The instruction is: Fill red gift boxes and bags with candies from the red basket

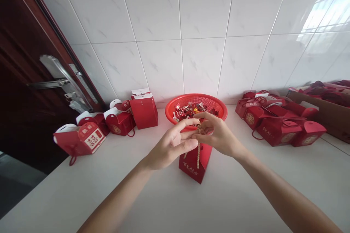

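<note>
A tall red gift box [193,165] with gold lettering stands on the white tabletop, in the middle of the view. Twisted beige cord [198,155] is gathered at its top, and two loose ends hang down the front. My left hand [173,143] is closed on the cord from the left, thumb and fingers near the gathered part. From the right, my right hand [217,133] pinches the same cord, its fingertips meeting those of the left. My fingers hide much of the box's top and the exact shape of the knot.
Just behind the box sits a red plastic basket [170,108] of wrapped candies [188,111]. Open red boxes [82,140] and a tall red box [144,111] stand left. More red boxes [279,129] and a cardboard carton [322,113] are right. A tiled wall closes the back.
</note>
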